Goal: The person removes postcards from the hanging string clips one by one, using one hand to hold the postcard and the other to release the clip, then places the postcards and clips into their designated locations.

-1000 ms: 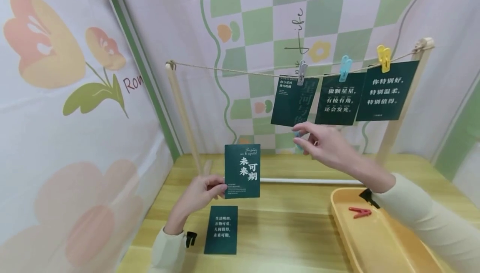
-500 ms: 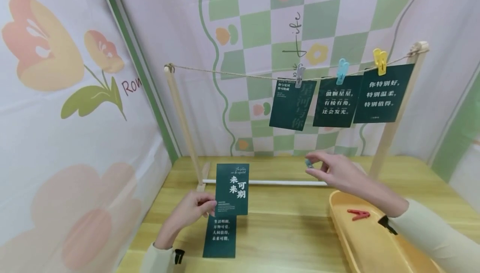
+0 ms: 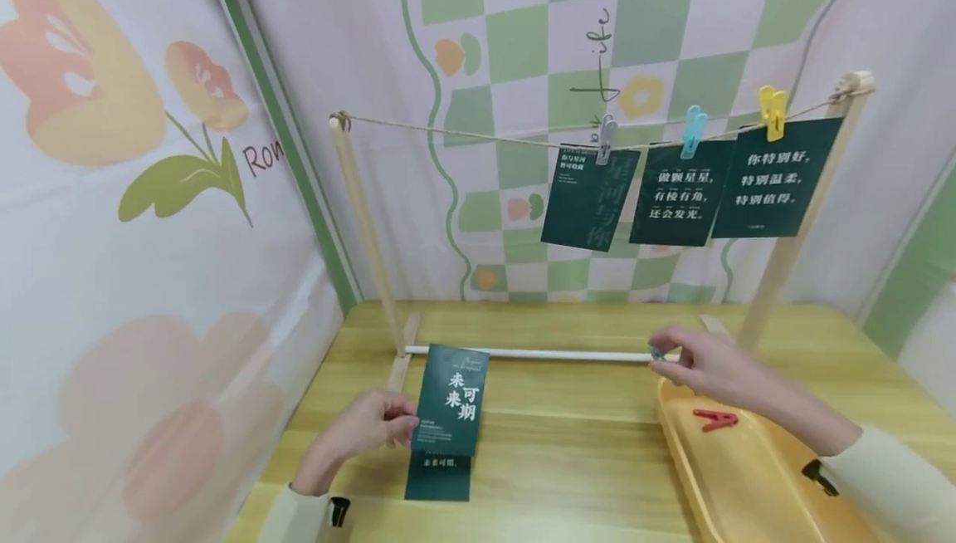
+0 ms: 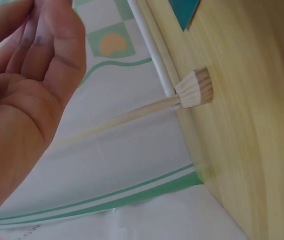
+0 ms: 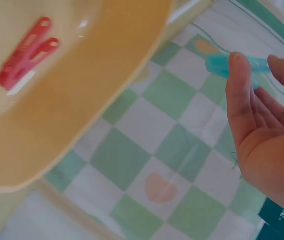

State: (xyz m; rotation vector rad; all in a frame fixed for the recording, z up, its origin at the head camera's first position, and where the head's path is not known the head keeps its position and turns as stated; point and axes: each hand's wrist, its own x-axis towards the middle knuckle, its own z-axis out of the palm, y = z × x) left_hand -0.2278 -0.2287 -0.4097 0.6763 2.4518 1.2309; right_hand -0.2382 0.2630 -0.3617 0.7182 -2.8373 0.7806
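My left hand (image 3: 366, 428) pinches a dark green card (image 3: 457, 393) with white lettering by its left edge. That card tilts slightly and, in the head view, overlaps the upper part of a second green card (image 3: 438, 483) lying on the table. Thumb and fingers of my right hand (image 3: 720, 370) pinch a light blue clothespin (image 5: 217, 65), mostly covered by the fingertips in the head view. This hand is over the far end of a yellow tray (image 3: 675, 452). Inside the tray lies a red clothespin (image 3: 715, 419).
Twine (image 3: 463, 135) runs between two wooden posts (image 3: 366, 236). From its right half hang three green cards, held by a grey clothespin (image 3: 606, 140), a blue clothespin (image 3: 694, 132) and a yellow clothespin (image 3: 773, 114). A white rod (image 3: 553, 354) joins the posts low down.
My left hand has lowered its card toward the table, over the lying one. My right hand has moved down and right with the blue clothespin, away from the hanging cards to the tray's far end.
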